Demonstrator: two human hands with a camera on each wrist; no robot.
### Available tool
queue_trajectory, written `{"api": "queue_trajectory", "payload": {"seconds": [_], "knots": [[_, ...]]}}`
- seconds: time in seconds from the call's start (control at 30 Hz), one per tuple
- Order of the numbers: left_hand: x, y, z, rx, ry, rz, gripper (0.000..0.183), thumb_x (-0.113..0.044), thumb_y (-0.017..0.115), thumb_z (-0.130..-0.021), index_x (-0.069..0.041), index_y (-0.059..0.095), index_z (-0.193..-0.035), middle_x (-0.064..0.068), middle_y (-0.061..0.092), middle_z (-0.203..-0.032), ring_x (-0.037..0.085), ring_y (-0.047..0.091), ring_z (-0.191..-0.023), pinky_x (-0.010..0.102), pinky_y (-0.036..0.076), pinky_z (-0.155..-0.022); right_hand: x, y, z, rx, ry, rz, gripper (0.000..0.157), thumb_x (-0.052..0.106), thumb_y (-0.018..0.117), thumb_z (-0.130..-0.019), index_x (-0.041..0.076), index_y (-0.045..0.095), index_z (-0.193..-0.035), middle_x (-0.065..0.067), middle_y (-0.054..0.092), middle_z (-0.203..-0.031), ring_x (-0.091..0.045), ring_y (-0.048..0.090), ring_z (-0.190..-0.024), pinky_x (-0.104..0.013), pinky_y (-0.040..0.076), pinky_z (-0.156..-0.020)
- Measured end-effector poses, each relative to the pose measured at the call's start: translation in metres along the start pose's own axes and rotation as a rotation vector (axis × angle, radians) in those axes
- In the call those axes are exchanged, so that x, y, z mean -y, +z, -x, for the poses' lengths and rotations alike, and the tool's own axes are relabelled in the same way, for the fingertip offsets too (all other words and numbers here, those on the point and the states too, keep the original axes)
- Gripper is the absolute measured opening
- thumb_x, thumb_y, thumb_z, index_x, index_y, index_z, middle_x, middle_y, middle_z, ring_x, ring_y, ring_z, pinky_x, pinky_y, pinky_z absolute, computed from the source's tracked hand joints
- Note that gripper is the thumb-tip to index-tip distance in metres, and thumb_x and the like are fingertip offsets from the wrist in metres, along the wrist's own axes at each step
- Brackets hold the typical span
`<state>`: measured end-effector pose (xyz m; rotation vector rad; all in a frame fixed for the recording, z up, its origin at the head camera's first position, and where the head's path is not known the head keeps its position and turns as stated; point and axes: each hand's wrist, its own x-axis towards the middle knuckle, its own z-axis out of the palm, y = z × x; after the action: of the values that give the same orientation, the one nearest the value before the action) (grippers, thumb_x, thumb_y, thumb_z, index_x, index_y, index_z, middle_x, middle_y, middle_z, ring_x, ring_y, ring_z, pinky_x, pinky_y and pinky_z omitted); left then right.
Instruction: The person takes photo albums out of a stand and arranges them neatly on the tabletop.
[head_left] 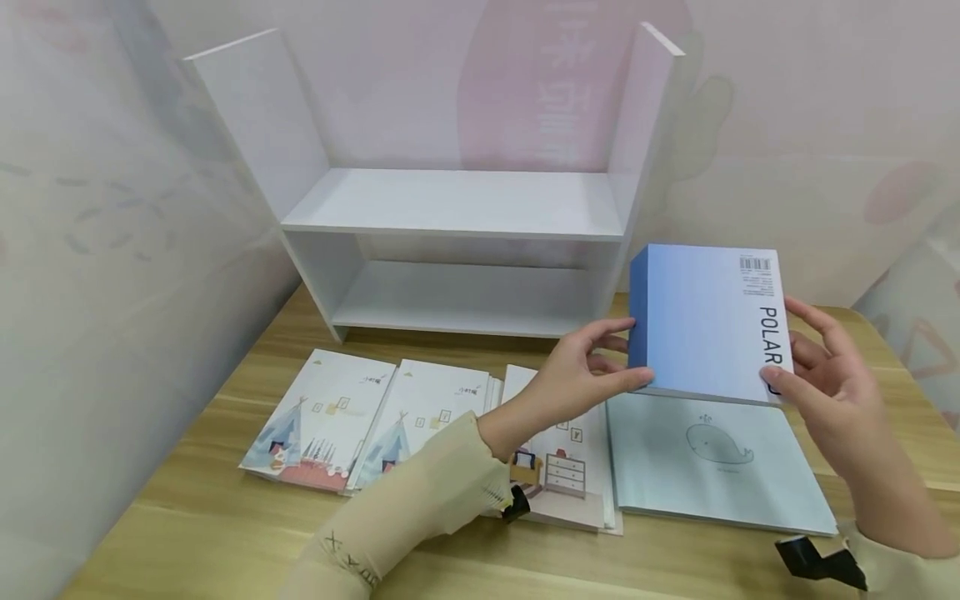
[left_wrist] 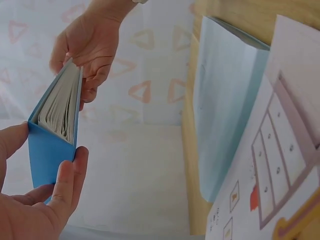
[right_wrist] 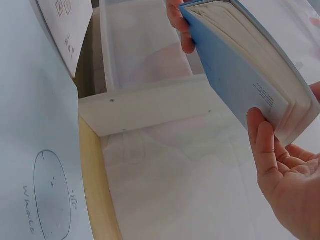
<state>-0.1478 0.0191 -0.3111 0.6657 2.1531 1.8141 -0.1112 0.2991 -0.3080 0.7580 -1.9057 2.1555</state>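
Both hands hold a thick blue book [head_left: 705, 325] with "POLAR" lettering and a barcode on the face turned up. My left hand [head_left: 577, 367] grips its spine side, thumb on the near corner and fingers behind. At the opposite edge, my right hand [head_left: 832, 383] pinches it with the thumb on the lettered face. In the left wrist view the spine and the page block [left_wrist: 59, 107] show between the covers. The book is held up over a pale blue whale-print book [head_left: 720, 467], which lies flat on the table.
A white two-tier shelf [head_left: 457, 200] stands at the back of the wooden table [head_left: 187, 492]. Left of the whale book lie white illustrated books [head_left: 322, 417] in several stacks, partly covered by the left arm. A patterned curtain [head_left: 795, 108] hangs behind and at both sides.
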Motion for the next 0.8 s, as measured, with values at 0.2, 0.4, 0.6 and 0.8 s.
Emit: {"api": "queue_trajectory", "payload": {"seconds": [0.2,0.4,0.6,0.8], "knots": [[0.007,0.002,-0.01,0.001,-0.027,0.016,0.064,-0.021,0.075,-0.09,-0.019,0.047,-0.148,0.004,0.061,-0.125,0.003,0.066,-0.096,0.02,0.055,-0.08,-0.006,-0.007,-0.004,0.008,0.015,0.008,0.073,-0.027,0.039,-0.09,0.003,0.025,-0.154,-0.004,0.062,-0.13,-0.01,0.069,-0.104,-0.019,0.057,-0.08],[0.012,0.005,-0.021,0.021,-0.029,0.028,0.064,-0.022,0.074,-0.091,-0.019,0.046,-0.149,0.003,0.061,-0.125,0.001,0.065,-0.095,0.02,0.055,-0.079,-0.012,-0.016,-0.005,-0.032,0.057,0.03,0.073,-0.025,0.041,-0.091,0.007,0.026,-0.155,0.0,0.062,-0.13,-0.007,0.068,-0.104,-0.016,0.056,-0.081],[0.014,0.007,-0.032,0.021,-0.005,0.004,0.065,-0.022,0.074,-0.091,-0.017,0.045,-0.149,0.006,0.06,-0.126,0.0,0.064,-0.09,0.019,0.056,-0.075,-0.018,-0.025,-0.009,-0.056,0.087,0.041,0.074,-0.024,0.045,-0.091,0.009,0.026,-0.155,0.001,0.062,-0.13,-0.007,0.067,-0.105,-0.015,0.056,-0.08],[0.018,0.01,-0.043,0.002,0.004,-0.047,0.067,-0.024,0.076,-0.089,-0.017,0.045,-0.149,0.008,0.061,-0.129,0.0,0.063,-0.091,0.019,0.056,-0.074,-0.023,-0.031,-0.015,-0.064,0.116,0.037,0.076,-0.024,0.047,-0.09,0.011,0.027,-0.155,0.002,0.061,-0.131,-0.007,0.067,-0.105,-0.015,0.055,-0.081]]}}
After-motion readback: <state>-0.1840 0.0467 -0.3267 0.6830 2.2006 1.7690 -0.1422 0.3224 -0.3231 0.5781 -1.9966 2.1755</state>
